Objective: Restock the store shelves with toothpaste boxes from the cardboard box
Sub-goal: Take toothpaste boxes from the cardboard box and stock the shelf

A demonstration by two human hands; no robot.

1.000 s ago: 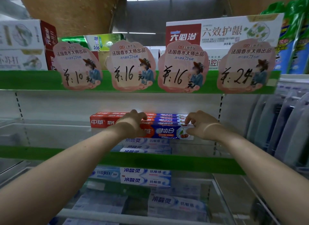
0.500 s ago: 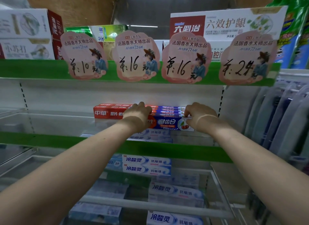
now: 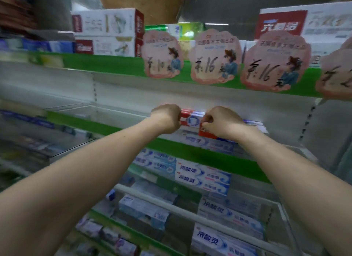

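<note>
A stack of red and blue toothpaste boxes [image 3: 192,119] lies on the middle shelf [image 3: 209,157], on top of white and blue boxes. My left hand [image 3: 165,118] is curled round the stack's left end. My right hand [image 3: 222,122] is just to its right, fingers bent and pinching the front of the red box. Only a short stretch of the stack shows between the hands, and its blue right end sticks out past my right wrist. The cardboard box is out of view.
Pink price cards [image 3: 214,63] hang from the green upper shelf edge [image 3: 114,63], with white and red boxes [image 3: 106,32] above it. White and blue toothpaste boxes [image 3: 202,177] fill the lower shelves. A bare shelf bay [image 3: 72,107] lies left of the hands.
My hands have come much closer together on the stack, with the right hand sliding left from its right end. The view has swung left and is blurred.
</note>
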